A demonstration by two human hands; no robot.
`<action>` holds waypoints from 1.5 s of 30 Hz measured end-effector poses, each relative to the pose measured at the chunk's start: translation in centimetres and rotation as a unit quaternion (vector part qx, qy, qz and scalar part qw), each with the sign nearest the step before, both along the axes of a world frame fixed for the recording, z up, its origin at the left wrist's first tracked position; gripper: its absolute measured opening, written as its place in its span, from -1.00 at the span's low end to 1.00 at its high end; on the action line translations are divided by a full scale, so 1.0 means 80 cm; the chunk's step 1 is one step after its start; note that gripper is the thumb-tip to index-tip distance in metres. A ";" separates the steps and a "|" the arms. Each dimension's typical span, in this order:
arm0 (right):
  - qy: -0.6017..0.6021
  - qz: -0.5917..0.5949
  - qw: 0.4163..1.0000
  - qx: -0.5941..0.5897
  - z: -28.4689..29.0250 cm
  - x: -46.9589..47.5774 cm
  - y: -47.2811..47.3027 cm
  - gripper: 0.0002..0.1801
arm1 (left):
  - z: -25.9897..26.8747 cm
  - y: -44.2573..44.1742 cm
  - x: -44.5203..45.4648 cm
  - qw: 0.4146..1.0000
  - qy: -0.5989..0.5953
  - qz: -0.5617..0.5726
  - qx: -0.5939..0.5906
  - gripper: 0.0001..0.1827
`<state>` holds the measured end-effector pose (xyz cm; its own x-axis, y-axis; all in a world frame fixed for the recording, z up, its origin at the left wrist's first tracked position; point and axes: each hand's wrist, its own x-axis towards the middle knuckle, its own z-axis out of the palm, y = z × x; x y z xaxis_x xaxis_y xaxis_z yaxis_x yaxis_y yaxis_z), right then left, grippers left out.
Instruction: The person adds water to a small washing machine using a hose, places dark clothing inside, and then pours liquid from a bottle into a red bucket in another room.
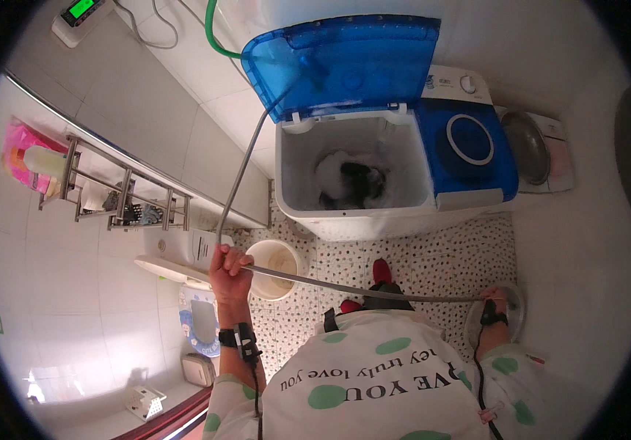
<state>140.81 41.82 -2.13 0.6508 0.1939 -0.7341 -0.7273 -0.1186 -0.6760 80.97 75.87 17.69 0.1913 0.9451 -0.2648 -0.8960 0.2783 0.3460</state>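
My left hand (232, 275) grips a long grey hose (315, 280) at a sharp bend beside a white bucket (277, 256). From there the hose runs up behind the raised blue lid (348, 60) of a twin-tub washing machine (315, 220). The other stretch crosses in front of my body to my right hand (494, 301), which is closed around it above a pale round basin (515, 316). The hose's far tip is not clearly visible. Dark and white laundry (357, 181) lies in the open wash tub among what looks like suds.
A green hose (211, 33) comes down behind the lid. The spin-side lid (469, 140) is down, with a metal basin (527, 148) beside the machine. At left are a metal wall rack (125, 192) and a toilet with a patterned seat cover (186, 313). Speckled tiles (343, 264) cover the floor.
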 end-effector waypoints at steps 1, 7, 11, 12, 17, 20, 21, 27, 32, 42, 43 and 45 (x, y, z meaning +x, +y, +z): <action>-0.007 -0.032 0.999 -0.006 0.035 0.003 0.010 -0.73 | -0.007 0.004 0.001 1.000 -0.002 0.001 0.003 -0.70; -0.120 -0.112 0.986 0.041 0.211 0.016 0.091 -0.59 | -0.045 0.041 0.047 0.979 0.174 -0.058 -0.088 -0.76; -0.185 -0.073 0.963 0.180 0.253 0.048 0.157 -0.33 | -0.051 0.067 0.065 0.974 0.202 -0.065 -0.074 -0.81; -0.181 -0.071 0.964 0.180 0.268 0.049 0.179 -0.33 | -0.046 0.072 0.069 0.974 0.206 -0.062 -0.074 -0.81; -0.075 0.226 0.933 0.271 0.329 0.012 0.318 -0.36 | -0.012 0.120 0.107 0.892 0.449 -0.049 -0.015 -0.74; 0.014 0.371 0.844 0.387 0.367 -0.025 0.394 -0.41 | 0.020 0.169 0.100 0.873 0.487 0.001 0.038 -0.71; 0.017 0.372 0.843 0.388 0.373 -0.030 0.416 -0.41 | 0.043 0.185 0.100 0.893 0.448 0.028 0.022 -0.69; -0.166 0.534 0.782 0.274 0.349 -0.029 0.513 -0.46 | 0.114 0.244 0.124 0.827 0.559 0.044 0.052 -0.66; -0.330 0.584 0.718 0.185 0.274 -0.058 0.554 -0.58 | 0.055 0.265 0.180 0.813 0.577 -0.028 0.071 -0.64; -0.377 0.659 0.651 0.013 0.135 -0.138 0.519 -0.56 | -0.057 0.294 0.144 0.530 0.804 -0.199 0.180 -0.33; -0.377 0.656 0.654 0.010 0.127 -0.140 0.513 -0.56 | -0.052 0.297 0.145 0.581 0.768 -0.211 0.168 -0.34; -0.313 0.668 0.675 0.001 0.114 -0.143 0.502 -0.57 | -0.030 0.297 0.154 0.587 0.761 -0.221 0.166 -0.40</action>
<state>129.34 81.99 6.96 0.0769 0.9153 -0.3954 0.4559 -0.3850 -0.8024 93.31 99.62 15.27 0.2180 0.9398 -0.2631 0.6559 0.0585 0.7526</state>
